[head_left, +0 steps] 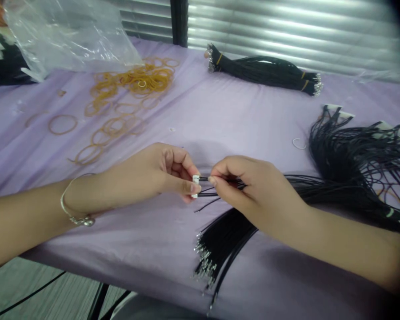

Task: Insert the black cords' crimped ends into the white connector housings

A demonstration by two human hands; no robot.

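Between thumb and fingers, my left hand (176,173) grips a small white connector housing (195,180). Several black wires (205,194) run from the housing toward the right. My right hand (246,182) pinches black wires a short way from the housing, fingertips closed on them. One loose wire end (203,206) sticks out below, apart from the housing. Under my right hand lies a bundle of black wires (225,240) with bare metal terminals at its left end. Part of the wires is hidden behind my right hand.
Loose rubber bands (140,82) lie in a pile at the back left, beside a clear plastic bag (73,35). A banded black wire bundle (263,73) lies at the back. Wires with white connectors (340,146) are heaped at right. The purple tablecloth's front edge (70,276) runs below.
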